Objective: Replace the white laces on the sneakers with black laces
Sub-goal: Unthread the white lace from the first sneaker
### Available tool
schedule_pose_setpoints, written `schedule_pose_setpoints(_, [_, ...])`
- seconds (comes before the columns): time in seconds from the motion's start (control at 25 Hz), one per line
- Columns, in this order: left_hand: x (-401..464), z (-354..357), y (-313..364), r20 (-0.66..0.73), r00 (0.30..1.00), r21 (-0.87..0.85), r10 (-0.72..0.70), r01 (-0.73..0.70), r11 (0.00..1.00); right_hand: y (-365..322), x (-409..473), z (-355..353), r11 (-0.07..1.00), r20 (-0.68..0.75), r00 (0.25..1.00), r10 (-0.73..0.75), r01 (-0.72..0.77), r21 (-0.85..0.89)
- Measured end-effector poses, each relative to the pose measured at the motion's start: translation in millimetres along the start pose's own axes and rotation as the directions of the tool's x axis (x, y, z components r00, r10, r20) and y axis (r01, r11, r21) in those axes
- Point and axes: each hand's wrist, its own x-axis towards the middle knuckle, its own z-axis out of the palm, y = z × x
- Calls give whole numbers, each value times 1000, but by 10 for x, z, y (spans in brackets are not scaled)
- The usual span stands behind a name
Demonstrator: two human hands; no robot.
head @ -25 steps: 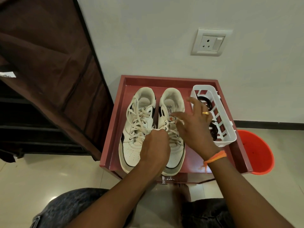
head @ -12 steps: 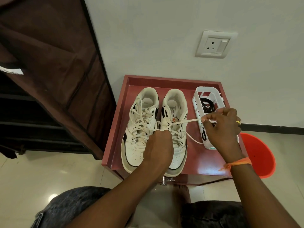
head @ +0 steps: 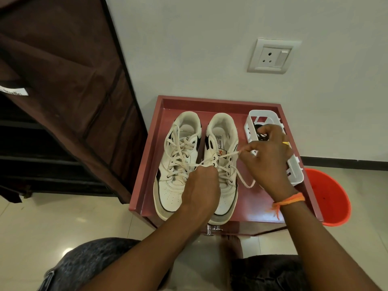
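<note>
White lace runs taut between the pinching right grip and the fisted left grip.

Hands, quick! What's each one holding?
Left hand: fingers curled round the white lace.
Right hand: fingers pinch the same lace's other end.

We see two white sneakers on a red tray. Our left hand grips one white lace end; our right hand pinches the other, at three o'clock. Behind it, a white basket holds black laces.
</note>
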Motion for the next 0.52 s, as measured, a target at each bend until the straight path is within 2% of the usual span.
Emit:
schedule_pose_setpoints(0.08, [9,15,-10,-2,1000,-11,14,-14,1000,152,32,-170,990,-73,988,137,-134,44])
schedule_pose_setpoints(0.16, [18,16,-15,-9,1000,-14,21,-21,1000,223,18,-195,976,-41,975,217,-217,-10])
schedule_pose_setpoints(0.2, [17,13,-10,-14,1000,-5,21,-21,1000,213,0,-154,981,-21,982,189,-190,-28])
schedule_pose_setpoints(0.28, [18,9,1,-17,1000,12,17,-17,1000,99,-50,-37,1000,3,1000,7,-7,4])
schedule_pose_setpoints(0.36, [15,8,5,-9,1000,28,12,-12,1000,-58,-99,112,986,83,983,-165,164,13])
schedule_pose_setpoints(0.44, [15,5,1,-5,1000,35,11,-11,999,-178,-137,247,982,201,964,-173,185,-41])
schedule_pose_setpoints(0.52, [16,5,-2,-13,1000,26,15,-15,1000,-228,-136,279,987,237,965,-109,134,-93])
